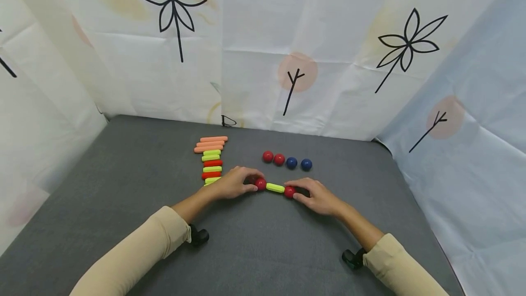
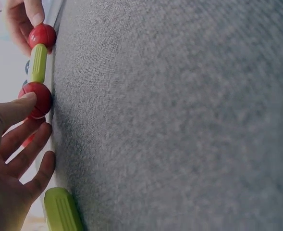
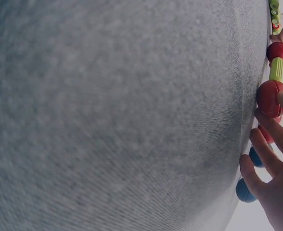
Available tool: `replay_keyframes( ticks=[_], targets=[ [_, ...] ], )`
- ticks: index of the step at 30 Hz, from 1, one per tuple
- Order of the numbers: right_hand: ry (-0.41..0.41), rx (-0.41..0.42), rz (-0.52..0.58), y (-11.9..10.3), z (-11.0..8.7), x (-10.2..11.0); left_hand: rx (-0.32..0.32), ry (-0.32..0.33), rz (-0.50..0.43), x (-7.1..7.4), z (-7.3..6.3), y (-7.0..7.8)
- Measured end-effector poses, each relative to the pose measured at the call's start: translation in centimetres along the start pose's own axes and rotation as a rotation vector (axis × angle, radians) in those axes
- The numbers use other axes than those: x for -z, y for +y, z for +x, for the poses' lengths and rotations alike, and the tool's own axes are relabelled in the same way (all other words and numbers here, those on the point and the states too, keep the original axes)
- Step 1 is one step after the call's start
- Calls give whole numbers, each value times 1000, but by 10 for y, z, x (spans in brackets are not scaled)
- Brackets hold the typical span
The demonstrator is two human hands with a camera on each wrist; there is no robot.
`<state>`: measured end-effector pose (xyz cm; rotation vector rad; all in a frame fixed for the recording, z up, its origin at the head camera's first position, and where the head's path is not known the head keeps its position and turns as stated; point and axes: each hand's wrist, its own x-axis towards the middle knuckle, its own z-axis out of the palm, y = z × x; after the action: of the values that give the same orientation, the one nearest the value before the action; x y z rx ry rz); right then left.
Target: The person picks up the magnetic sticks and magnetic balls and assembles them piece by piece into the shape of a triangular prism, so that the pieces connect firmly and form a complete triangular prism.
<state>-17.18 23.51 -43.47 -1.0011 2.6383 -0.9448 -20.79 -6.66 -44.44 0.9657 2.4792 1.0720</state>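
In the head view a lime-green ribbed rod (image 1: 275, 188) lies near the middle of the grey table (image 1: 263, 250), with a red ball (image 1: 260, 184) at its left end and another red ball (image 1: 289, 192) at its right. My left hand (image 1: 237, 182) pinches the left ball between thumb and fingers. The right ball is held the same way by my right hand (image 1: 322, 197). The left wrist view shows the left thumb pressed on its ball (image 2: 38, 101), the ring and little fingers spread apart from it. Ball, rod and ball form one straight line, end to end.
Left of the hands lies a column of orange sticks (image 1: 212, 144) and lime and red rods (image 1: 212, 163), its near end partly behind the left hand. Behind the hands, two red balls (image 1: 268, 156) and two blue balls (image 1: 306, 164) stand in a row. Patterned white curtains (image 1: 255, 26) border the table.
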Motion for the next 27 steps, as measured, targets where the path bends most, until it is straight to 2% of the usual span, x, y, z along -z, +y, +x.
replay_keyframes(
  ticks=[3, 6, 13, 17, 20, 23, 27],
  targets=[
    [4, 3, 14, 1, -1, 0, -18, 12, -25, 4, -5, -2],
    [11, -1, 20, 2, -2, -1, -47, 55, -42, 13, -15, -6],
    [31, -21, 25, -1, -7, -2, -71, 177, 40, 40, -55, -21],
    [39, -15, 37, -3, -10, -1, -41, 170, 107, 49, -78, -31],
    [35, -23, 46, -3, -12, -2, -21, 152, 163, 49, -91, -38],
    [43, -27, 50, -3, -13, -3, -22, 146, 212, 47, -99, -40],
    [51, -26, 52, -4, -14, -6, -36, 138, 280, 42, -102, -40]
  ],
)
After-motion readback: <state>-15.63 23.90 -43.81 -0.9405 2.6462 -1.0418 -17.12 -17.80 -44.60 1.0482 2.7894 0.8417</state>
